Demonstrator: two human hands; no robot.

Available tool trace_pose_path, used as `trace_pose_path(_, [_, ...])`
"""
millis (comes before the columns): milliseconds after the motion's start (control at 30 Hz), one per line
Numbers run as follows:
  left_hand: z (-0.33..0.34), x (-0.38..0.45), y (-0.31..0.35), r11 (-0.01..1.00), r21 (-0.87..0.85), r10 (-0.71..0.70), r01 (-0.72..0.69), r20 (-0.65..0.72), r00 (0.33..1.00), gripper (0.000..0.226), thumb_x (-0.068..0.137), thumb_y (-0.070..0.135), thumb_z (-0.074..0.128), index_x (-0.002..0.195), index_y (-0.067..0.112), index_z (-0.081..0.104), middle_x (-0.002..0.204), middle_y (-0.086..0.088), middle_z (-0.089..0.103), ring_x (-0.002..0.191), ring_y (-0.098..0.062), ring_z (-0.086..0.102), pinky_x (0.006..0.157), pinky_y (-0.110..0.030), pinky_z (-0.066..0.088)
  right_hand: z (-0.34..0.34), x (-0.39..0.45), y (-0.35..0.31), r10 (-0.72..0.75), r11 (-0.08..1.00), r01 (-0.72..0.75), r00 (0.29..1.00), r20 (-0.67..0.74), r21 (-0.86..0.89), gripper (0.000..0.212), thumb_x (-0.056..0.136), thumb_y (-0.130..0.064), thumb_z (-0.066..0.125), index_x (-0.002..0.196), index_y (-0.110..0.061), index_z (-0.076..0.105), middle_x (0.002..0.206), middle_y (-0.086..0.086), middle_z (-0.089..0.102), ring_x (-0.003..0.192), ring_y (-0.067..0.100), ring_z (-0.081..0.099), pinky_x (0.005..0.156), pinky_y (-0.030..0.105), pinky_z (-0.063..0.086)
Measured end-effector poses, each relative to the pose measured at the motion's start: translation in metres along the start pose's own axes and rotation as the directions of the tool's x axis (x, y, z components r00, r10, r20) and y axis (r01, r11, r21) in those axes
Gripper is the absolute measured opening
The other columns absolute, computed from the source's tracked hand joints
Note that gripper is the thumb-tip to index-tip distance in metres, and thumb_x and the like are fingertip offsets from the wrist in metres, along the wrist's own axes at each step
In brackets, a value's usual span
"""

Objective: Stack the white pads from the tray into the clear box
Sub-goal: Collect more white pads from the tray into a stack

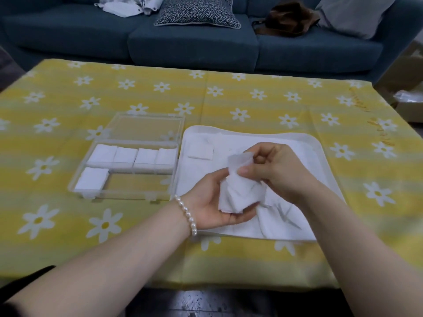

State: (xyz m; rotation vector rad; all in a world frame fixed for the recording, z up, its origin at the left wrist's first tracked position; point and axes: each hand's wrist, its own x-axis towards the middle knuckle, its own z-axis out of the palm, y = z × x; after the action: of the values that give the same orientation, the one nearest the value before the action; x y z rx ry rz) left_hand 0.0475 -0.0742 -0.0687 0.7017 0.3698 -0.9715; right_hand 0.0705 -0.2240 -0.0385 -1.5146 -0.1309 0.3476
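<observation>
The white tray (pixel 318 147) sits right of centre on the table, with loose white pads lying in it; one flat pad (pixel 200 151) rests near its far left corner. Left of it stands the clear box (pixel 91 193) with its lid open flat behind; several pad stacks (pixel 124 156) fill its far row and one stack (pixel 91 181) its near left corner. Above the tray, my left hand (pixel 210 203) cups a bunch of white pads (pixel 240 193). My right hand (pixel 277 170) pinches the top pad of that bunch between thumb and fingers.
A yellow tablecloth (pixel 251 99) with white daisies covers the table. Behind it runs a blue sofa (pixel 194 46) with a patterned cushion (pixel 196 12), white clothing and a brown bag. A cardboard box (pixel 409 106) sits off the table's right edge.
</observation>
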Motion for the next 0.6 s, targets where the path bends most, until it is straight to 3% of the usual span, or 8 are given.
trace_pose_path(100, [0.002,-0.005,-0.002,0.987,0.13,-0.109,0.098,0.08,0.991,0.046,0.064,0.042,0.068,0.084,0.0,0.072,0.087,-0.02,0.068,0.071,-0.031,0.069,0.061,-0.038,0.059,0.009,-0.007,-0.009,0.003,0.971,0.031,0.989,0.145,-0.238,0.028,0.068,0.016,0.07,0.066,-0.012,0.065,0.058,-0.006,0.064,0.055,0.006,0.059,0.055,0.017,0.049])
trace_pose_path(200, [0.001,-0.006,-0.006,0.975,0.16,-0.187,0.156,0.2,0.962,0.059,0.041,0.033,0.091,0.084,-0.003,0.073,0.086,-0.022,0.069,0.07,-0.031,0.07,0.061,-0.037,0.059,0.017,-0.013,-0.015,0.028,0.941,0.052,0.972,0.232,-0.334,0.025,0.069,0.014,0.072,0.068,-0.01,0.065,0.056,-0.008,0.064,0.052,0.001,0.057,0.049,0.012,0.044])
trace_pose_path(300, [-0.003,-0.003,-0.007,0.976,0.151,-0.188,0.156,0.225,0.956,0.047,0.054,0.035,0.085,0.083,0.001,0.072,0.083,-0.018,0.067,0.068,-0.027,0.067,0.063,-0.034,0.058,0.021,-0.017,-0.016,0.034,0.935,0.051,0.972,0.232,-0.35,0.023,0.071,0.012,0.071,0.069,-0.009,0.064,0.05,-0.012,0.06,0.045,-0.001,0.052,0.04,0.006,0.034])
trace_pose_path(400, [0.0,-0.002,-0.007,0.979,0.168,-0.145,0.119,0.153,0.977,0.041,0.071,0.045,0.064,0.08,0.005,0.07,0.074,-0.011,0.061,0.058,-0.02,0.058,0.055,-0.025,0.054,0.02,-0.015,-0.014,-0.043,0.945,0.084,0.99,0.133,-0.317,0.019,0.074,0.005,0.072,0.069,-0.013,0.068,0.058,-0.009,0.064,0.055,0.005,0.054,0.051,0.016,0.041])
trace_pose_path(467, [0.003,-0.001,-0.008,0.981,0.166,-0.111,0.095,0.084,0.99,0.048,0.078,0.052,0.052,0.084,0.007,0.066,0.07,-0.007,0.057,0.055,-0.016,0.051,0.051,-0.02,0.049,0.016,-0.011,-0.013,-0.087,0.979,0.081,0.996,-0.019,-0.189,0.017,0.075,0.003,0.07,0.071,-0.013,0.068,0.061,-0.006,0.065,0.06,0.01,0.058,0.058,0.025,0.046])
trace_pose_path(533, [0.004,0.001,-0.009,0.993,0.102,-0.06,0.057,0.03,0.998,0.06,0.081,0.064,0.046,0.088,0.008,0.063,0.069,-0.005,0.056,0.055,-0.014,0.049,0.049,-0.018,0.047,0.01,-0.008,-0.012,-0.072,0.997,0.063,0.977,-0.202,-0.049,0.019,0.076,0.003,0.07,0.078,-0.014,0.063,0.054,-0.009,0.062,0.053,0.008,0.057,0.053,0.021,0.044])
trace_pose_path(600, [0.003,0.004,-0.009,0.999,0.034,0.017,-0.017,-0.02,1.0,0.06,0.077,0.066,0.049,0.091,0.009,0.061,0.068,-0.002,0.056,0.052,-0.011,0.051,0.047,-0.018,0.049,0.004,-0.008,-0.012,-0.011,1.0,0.014,0.956,-0.292,0.006,0.022,0.075,0.001,0.072,0.083,-0.016,0.059,0.051,-0.008,0.061,0.05,0.009,0.055,0.048,0.02,0.04])
